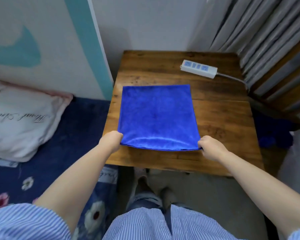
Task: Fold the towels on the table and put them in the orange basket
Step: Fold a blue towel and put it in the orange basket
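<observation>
A bright blue towel (157,115) lies spread on the wooden table (223,118), its far edge flat and its near edge lifted a little off the wood. My left hand (111,141) pinches the near left corner. My right hand (210,147) pinches the near right corner. The near edge sags in a curve between the two hands. No orange basket is in view.
A white power strip (198,68) with its cable lies at the table's far right. A bed with a dark blue floral cover (68,144) and a white pillow (21,122) is at the left. Grey curtains (267,40) hang at the right; some blue cloth (274,135) lies below them.
</observation>
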A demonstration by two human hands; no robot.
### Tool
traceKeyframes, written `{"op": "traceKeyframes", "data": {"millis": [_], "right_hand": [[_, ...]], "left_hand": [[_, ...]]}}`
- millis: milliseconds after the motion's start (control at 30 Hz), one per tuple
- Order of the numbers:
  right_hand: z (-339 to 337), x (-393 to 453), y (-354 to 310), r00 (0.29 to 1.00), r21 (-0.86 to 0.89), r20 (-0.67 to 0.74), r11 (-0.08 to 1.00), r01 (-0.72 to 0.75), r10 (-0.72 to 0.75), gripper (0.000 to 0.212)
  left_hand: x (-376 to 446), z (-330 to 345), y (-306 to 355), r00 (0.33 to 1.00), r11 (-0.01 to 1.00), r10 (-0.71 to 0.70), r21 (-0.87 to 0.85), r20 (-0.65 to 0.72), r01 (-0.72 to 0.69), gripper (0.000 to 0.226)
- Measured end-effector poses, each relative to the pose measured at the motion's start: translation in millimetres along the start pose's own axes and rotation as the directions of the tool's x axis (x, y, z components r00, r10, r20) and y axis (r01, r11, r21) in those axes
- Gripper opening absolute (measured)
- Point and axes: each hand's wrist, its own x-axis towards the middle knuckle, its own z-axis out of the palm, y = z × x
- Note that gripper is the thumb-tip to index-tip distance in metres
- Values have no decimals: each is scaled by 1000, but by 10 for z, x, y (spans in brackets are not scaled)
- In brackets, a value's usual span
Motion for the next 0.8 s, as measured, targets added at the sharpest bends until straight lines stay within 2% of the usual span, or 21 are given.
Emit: {"op": "traceKeyframes", "data": {"millis": [133, 267, 400, 533, 567, 633, 700, 800], "right_hand": [[122, -23, -6, 999, -114, -11, 993, 34, -35, 24], [297, -43, -63, 999, -244, 4, 969, 45, -46, 28], [471, -51, -149, 998, -277, 58, 961, -6, 23, 28], [524, -50, -175, 985, -300, 120, 950, -85, 126, 29], [489, -65, -205, 985, -291, 97, 951, -107, 140, 27], [412, -63, -265, 995, -247, -79, 965, -84, 66, 18], [372, -64, -346, 979, -223, -191, 974, 30, -74, 33], [445, -16, -485, 972, -173, -178, 977, 122, -153, 38]], "left_hand": [[-72, 226, -8, 998, 999, -4, 48, 61, 1, 24], [-79, 398, 22, 994, 996, 11, 86, 105, -20, 17], [-7, 578, 35, 981, 992, 29, 117, 193, -52, 25], [65, 669, -51, 961, 982, 60, 158, 270, -105, 24], [73, 674, -76, 961, 979, 70, 167, 268, -118, 23], [117, 674, -113, 964, 971, 117, 177, 240, -162, 23], [141, 688, -105, 960, 957, 193, 175, 202, -229, 25], [174, 767, -5, 943, 937, 298, 142, 146, -318, 28]]}}
